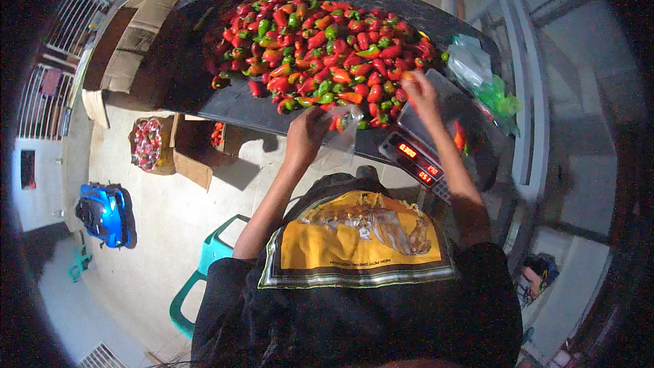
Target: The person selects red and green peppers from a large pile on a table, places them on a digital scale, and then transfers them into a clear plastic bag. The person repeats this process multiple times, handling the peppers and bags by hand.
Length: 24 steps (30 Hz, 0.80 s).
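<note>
My left hand (306,130) grips the mouth of a clear plastic bag (345,135) at the table's near edge; red shows through its upper part. Blurred by motion, my right hand (421,94) is over the pile's right edge beside the scale, its fingertips closed around a small orange pepper (408,76). A large heap of red, orange and green peppers (327,51) covers the middle of the black table (230,105). The digital scale (416,161) has a lit red display, and my right forearm crosses above its platform (414,120).
Clear and green plastic bags (472,64) lie at the table's right end. A red-orange pepper (460,137) is right of my forearm. Cardboard boxes (191,163), a bag of peppers (147,143), a green plastic chair (217,243) and a blue toy vehicle (104,214) are at left.
</note>
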### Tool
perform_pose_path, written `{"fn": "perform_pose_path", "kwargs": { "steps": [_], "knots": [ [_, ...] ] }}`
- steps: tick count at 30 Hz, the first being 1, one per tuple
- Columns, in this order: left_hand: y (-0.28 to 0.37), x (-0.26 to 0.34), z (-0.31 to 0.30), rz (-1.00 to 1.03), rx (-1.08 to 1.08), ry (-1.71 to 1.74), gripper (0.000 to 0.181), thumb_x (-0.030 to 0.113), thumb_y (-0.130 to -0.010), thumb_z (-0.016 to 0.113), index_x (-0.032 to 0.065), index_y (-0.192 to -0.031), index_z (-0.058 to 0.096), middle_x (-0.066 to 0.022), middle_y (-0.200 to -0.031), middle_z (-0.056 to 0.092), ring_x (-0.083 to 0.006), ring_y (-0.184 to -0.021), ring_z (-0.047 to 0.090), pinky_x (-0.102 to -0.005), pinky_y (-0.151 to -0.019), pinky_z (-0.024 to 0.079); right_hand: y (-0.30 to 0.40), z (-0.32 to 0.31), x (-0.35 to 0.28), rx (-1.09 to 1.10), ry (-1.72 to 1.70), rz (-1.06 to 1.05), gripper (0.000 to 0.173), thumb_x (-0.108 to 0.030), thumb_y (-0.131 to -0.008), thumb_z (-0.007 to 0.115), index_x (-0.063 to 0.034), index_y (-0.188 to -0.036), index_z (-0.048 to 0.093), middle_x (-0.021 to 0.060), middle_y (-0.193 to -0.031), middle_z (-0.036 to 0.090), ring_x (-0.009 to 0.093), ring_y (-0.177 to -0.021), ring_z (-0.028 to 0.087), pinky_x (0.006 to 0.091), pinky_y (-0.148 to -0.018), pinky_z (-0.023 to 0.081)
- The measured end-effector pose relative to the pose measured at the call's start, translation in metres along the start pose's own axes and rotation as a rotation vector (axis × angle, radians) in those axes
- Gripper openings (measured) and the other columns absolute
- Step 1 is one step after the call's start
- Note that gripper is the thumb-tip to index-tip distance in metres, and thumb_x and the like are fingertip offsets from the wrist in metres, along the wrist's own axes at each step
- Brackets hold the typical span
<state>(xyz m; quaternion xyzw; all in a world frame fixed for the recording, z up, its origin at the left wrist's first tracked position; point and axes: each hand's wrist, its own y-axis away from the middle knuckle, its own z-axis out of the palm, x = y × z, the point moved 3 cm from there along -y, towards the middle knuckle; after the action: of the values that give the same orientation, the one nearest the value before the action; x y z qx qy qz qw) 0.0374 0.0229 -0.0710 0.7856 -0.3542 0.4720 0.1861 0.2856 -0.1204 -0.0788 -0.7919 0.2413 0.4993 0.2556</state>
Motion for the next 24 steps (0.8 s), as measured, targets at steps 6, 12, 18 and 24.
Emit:
{"fn": "perform_pose_path", "kwargs": {
  "steps": [6,12,18,24],
  "knots": [
    [0.001,0.029,-0.003,-0.13,0.002,0.568,0.027,0.024,-0.091,0.045,0.0006,-0.095,0.058,0.0013,-0.073,0.053,-0.0024,-0.06,0.04,-0.0166,-0.049,0.03,0.055,0.124,-0.06,-0.429,-0.352,0.125,0.029,-0.025,-0.085,0.053,-0.0023,-0.103,0.054,0.0022,-0.093,0.056,0.01,-0.082,0.052,0.0251,-0.074,0.041],
    [0.016,0.066,0.028,0.144,-0.158,0.281,0.021,0.0,-0.075,0.055,0.0006,-0.096,0.054,-0.0158,-0.079,0.057,-0.0245,-0.074,0.059,-0.0313,-0.065,0.046,0.06,0.112,-0.029,-0.452,-0.955,0.784,0.035,-0.026,-0.077,0.061,-0.0053,-0.104,0.054,0.0061,-0.091,0.06,0.014,-0.078,0.058,0.0281,-0.068,0.048],
    [0.029,0.062,0.031,0.169,-0.184,0.023,0.015,0.008,-0.078,0.055,0.0031,-0.093,0.056,-0.0133,-0.082,0.058,-0.0306,-0.077,0.053,-0.0356,-0.068,0.043,0.046,0.09,-0.035,0.1,-1.416,0.593,0.039,-0.03,-0.079,0.061,-0.0096,-0.111,0.051,0.0072,-0.095,0.058,0.019,-0.082,0.059,0.0366,-0.071,0.05],
    [0.032,0.061,0.039,0.318,-0.171,-0.082,0.02,0.002,-0.072,0.06,0.0019,-0.091,0.056,-0.0152,-0.084,0.057,-0.0325,-0.081,0.053,-0.0381,-0.071,0.043,0.051,0.091,-0.052,0.078,-1.604,0.464,0.04,-0.042,-0.085,0.049,-0.0119,-0.112,0.049,0.0065,-0.092,0.057,0.016,-0.075,0.057,0.0319,-0.058,0.05]
  ]
}}
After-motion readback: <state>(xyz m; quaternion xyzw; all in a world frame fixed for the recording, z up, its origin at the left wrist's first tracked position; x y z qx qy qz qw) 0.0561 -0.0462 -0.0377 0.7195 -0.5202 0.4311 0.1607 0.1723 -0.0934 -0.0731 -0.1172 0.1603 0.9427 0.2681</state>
